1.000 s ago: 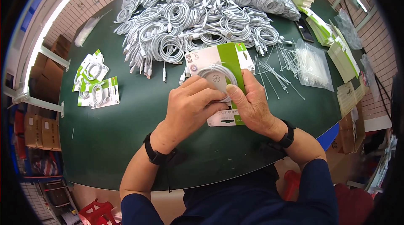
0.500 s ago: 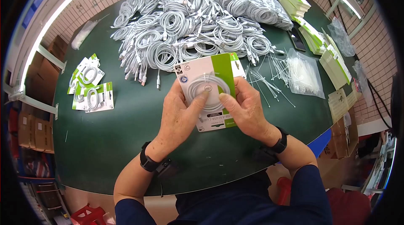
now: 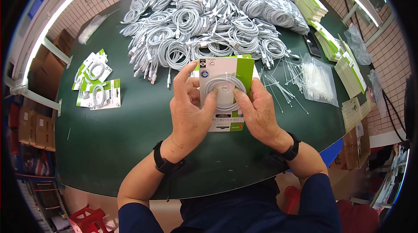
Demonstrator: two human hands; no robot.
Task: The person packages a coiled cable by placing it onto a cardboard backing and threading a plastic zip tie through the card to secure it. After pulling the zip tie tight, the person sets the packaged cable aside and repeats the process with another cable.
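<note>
Card [image 3: 226, 64] straighter now — one coil [image 3: 224, 107], two hands [image 3: 191, 117] [image 3: 263, 117]

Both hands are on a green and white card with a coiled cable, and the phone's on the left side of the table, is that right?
Not quite: in the head view, the phone lies on the right of the table. The rest stands: left hand and right hand are on the card with the coiled cable.

white-and-green card [image 3: 225, 94], light grey coil [image 3: 224, 106], dark green table [image 3: 130, 124]
</note>
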